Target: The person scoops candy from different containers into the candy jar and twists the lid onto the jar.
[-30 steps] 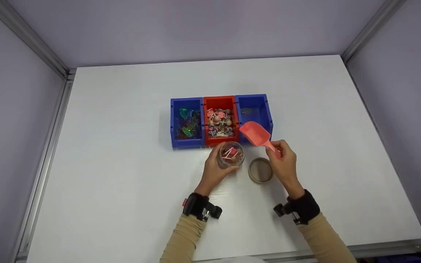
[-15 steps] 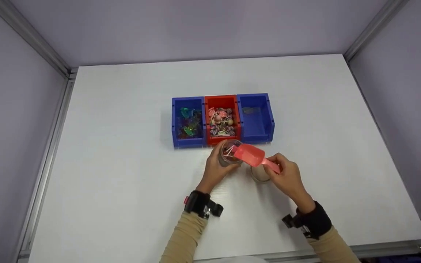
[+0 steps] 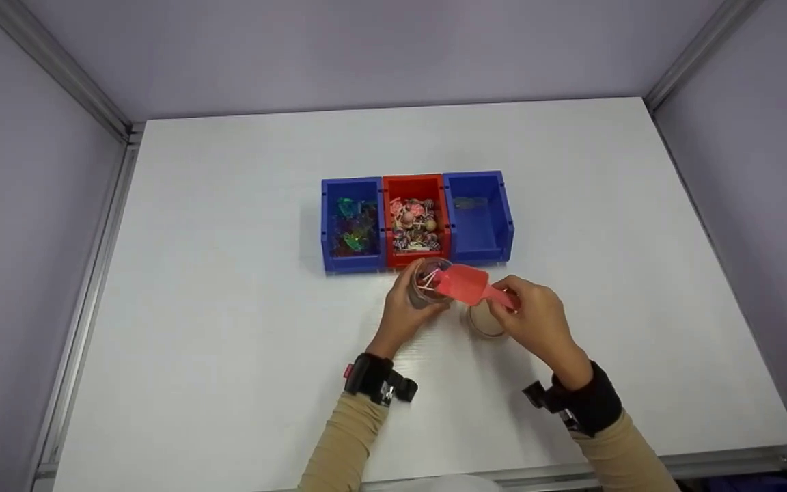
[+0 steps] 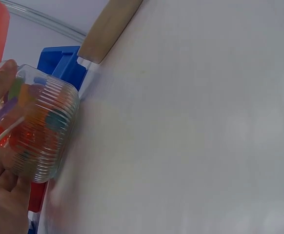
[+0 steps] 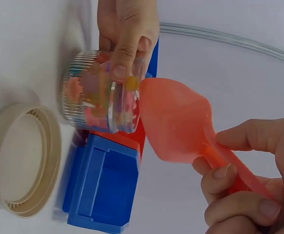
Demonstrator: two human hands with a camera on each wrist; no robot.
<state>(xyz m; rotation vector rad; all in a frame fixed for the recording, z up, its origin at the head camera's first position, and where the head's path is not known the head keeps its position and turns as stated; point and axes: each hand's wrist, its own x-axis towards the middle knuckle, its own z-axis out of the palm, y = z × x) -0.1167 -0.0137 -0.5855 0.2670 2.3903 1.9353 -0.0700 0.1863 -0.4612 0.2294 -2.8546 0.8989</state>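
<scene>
A clear ribbed jar [image 5: 91,92] of mixed colourful pieces, white sticks among them, is gripped in my left hand [image 3: 402,318], thumb and fingers around its side. My right hand [image 3: 537,321] holds a coral plastic scoop [image 5: 176,122] by its handle. The scoop's front lip overlaps the open mouth of the jar in the head view. No loose pieces show in the scoop's bowl in the right wrist view. Beneath the right hand, a beige round lid [image 5: 22,161] lies on the table, partly hidden by that hand in the head view.
Three joined bins stand just beyond the jar. The left blue bin [image 3: 352,265] holds translucent coloured pieces, the red bin [image 3: 412,260] miniature lollipops. In the right blue bin [image 3: 474,232], a small greyish see-through thing lies at the back. Walls flank the white table [image 3: 216,328].
My right hand brought the scoop from in front of the right blue bin down and left to the jar's mouth, then shifted it slightly. The left hand keeps the jar nearly still.
</scene>
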